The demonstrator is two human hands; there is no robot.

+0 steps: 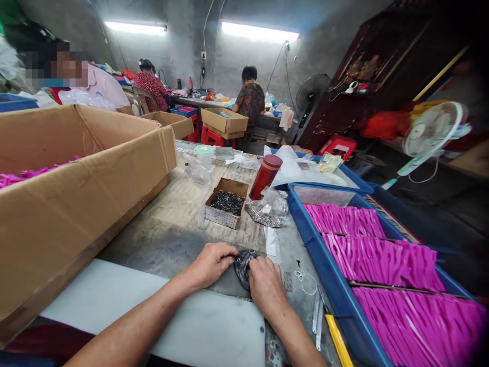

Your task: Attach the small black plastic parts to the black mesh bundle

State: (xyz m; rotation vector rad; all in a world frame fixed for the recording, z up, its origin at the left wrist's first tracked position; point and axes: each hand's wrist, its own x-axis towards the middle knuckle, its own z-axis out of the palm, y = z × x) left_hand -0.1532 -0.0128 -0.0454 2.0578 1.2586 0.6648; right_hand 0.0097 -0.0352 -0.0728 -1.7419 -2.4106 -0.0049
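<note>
A small, dark, shiny bundle that looks like a crumpled black plastic bag [242,268] sits on the worktable between my hands. My left hand [215,263] pinches its left edge with thumb and forefinger. On the other side, my right hand [267,283] has its fingers curled over the bag's right part, and the fingertips are hidden. Beyond the bag stands a small open cardboard box [223,219] filled with thin black metal pieces. A clear bag of small metal parts [269,208] lies to the right of that box, next to a dark red flask [266,176].
At left stands a large cardboard carton [87,204] with magenta pieces inside. On the right, a blue crate [324,275] holds rows of magenta strips [385,260]. A yellow-handled tool [338,340] and metal blades [317,318] lie beside my right forearm. Several people sit farther back.
</note>
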